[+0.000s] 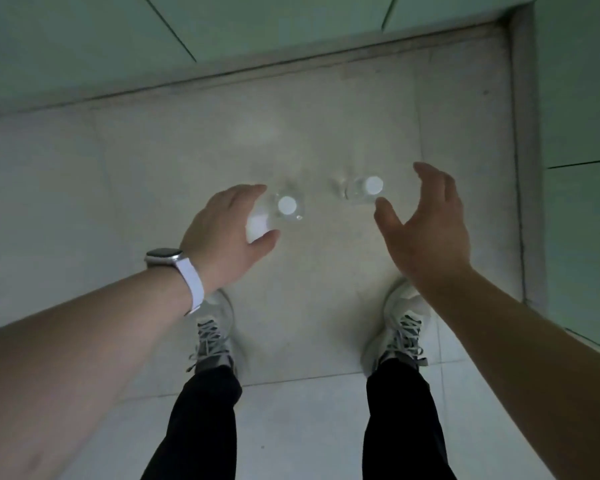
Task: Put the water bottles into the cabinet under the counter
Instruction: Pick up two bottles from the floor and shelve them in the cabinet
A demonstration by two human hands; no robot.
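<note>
While two clear plastic white-capped water bottles point(287, 206) point(365, 189) stand mid-frame on the pale tiled floor point(326, 116), left hand point(227, 233) half-curls round one; right hand point(426, 223) hovers, fingers point(430, 174) spread. Light, smooth, likely squashy: grip mid-body.

Bare forearms; white-strapped watch point(174, 263), black trousers point(201, 420), grey-laced pale trainers point(213, 332)

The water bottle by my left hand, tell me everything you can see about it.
The left water bottle is seen from straight above, standing upright on the pale floor. It looks like clear plastic with a round white cap at its centre and a white label patch on its near-left side. The left hand curls around that side, thumb and fingers at its body; a firm grip cannot be confirmed. It stands apart from the other bottle.
</note>
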